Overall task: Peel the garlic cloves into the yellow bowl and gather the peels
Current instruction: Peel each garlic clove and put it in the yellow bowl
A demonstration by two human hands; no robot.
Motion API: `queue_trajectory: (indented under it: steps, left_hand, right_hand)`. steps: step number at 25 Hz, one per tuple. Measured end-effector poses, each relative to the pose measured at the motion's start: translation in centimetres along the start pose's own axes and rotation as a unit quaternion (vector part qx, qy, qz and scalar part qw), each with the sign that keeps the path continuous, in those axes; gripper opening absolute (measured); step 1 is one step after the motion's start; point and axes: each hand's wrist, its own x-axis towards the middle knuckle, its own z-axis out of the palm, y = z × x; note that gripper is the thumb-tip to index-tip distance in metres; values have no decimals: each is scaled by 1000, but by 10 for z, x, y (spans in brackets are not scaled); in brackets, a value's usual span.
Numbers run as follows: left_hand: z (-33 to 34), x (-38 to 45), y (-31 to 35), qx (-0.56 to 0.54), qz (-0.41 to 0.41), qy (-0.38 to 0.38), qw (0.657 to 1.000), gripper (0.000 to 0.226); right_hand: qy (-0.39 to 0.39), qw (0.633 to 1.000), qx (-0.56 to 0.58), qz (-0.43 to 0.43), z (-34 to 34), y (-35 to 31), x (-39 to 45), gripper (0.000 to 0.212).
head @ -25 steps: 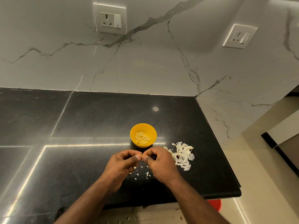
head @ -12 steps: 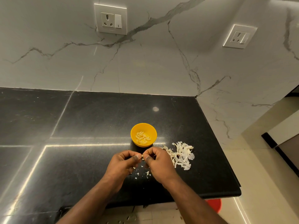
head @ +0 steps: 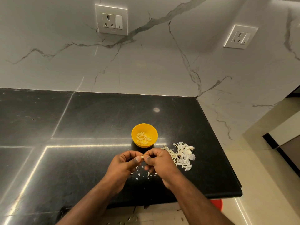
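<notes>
A view from above of a glossy black stone countertop (head: 97, 127) set against a white marble wall with grey veins. Two bare hands meet just in front of a small round yellow plastic bowl (head: 144, 129). The left hand (head: 123, 164) and the right hand (head: 159, 161) are both curled, their thumbs and forefingers pinched together on one small pale garlic clove (head: 142, 157). Only a sliver of the clove shows between the fingertips; the rest is hidden, so whether any skin remains on it cannot be told.

The yellow bowl stands on the counter just beyond the hands and holds a small heap of peeled, cream-coloured garlic cloves (head: 143, 138). To the right of the bowl, beside the right hand, lies a loose pile of papery white garlic peels (head: 182, 155); its left edge is partly covered by the right hand. Small white peel flakes (head: 142, 173) are scattered on the counter beneath and between the hands, some hidden by the wrists.

Two white wall sockets are mounted on the marble, one above the bowl (head: 111, 20) and one to the right (head: 240, 37). Below the counter's front edge, part of a red object (head: 217, 203) shows on the pale floor, mostly cut off by the counter and the right forearm.
</notes>
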Motion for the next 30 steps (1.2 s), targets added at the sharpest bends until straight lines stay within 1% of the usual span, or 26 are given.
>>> queue_trajectory:
  steps: [2,5,7,8,9,11,13,16,17,19,22,24,26,27,30]
  left_hand:
    - [1,0,-1,27,24,16,999,10]
    - [4,0,-1,63,59,25,996,11]
    - [4,-1,-1,83,73,27,994,11]
    - [4,0,-1,96,74,30,992,11]
    - [4,0,-1,106,70,34,991,10]
    - [3,1,-1,93,45,38,994,12]
    - [4,2,1,36,-6,33,999,15]
    - [7,1,8,-47,-84,19,995,17]
    - [8,0,9,-62,-96,15,993,17]
    - [9,1,8,-78,-93,10,993,16]
    - [7,2,7,-63,-59,23,996,15]
    - [5,3,7,-47,-41,34,997,13]
    - [3,3,8,-37,-26,39,998,11]
    - [1,3,8,-33,-20,40,998,10]
    - [-1,3,6,-14,-7,41,999,10]
  right_hand:
    - [-19,997,51,54,-2,-5,-1,14]
    - [-51,983,125,127,-5,-8,0,13]
    - [-60,976,152,148,-6,-7,0,12]
    - [-52,980,136,134,-5,-5,1,12]
    - [-36,990,97,97,-3,-3,1,13]
    - [14,1000,-7,-11,1,3,3,14]
    - [64,986,-104,-112,3,10,5,12]
    - [110,948,-197,-223,5,20,5,16]
    - [118,940,-208,-243,6,21,5,16]
    - [125,937,-212,-249,7,21,6,14]
    - [116,953,-196,-199,6,22,8,19]
    - [81,974,-158,-142,4,19,8,19]
    - [27,995,-73,-58,4,13,6,17]
    - [2,1000,-16,-15,4,9,5,17]
    - [-48,989,116,82,1,0,2,18]
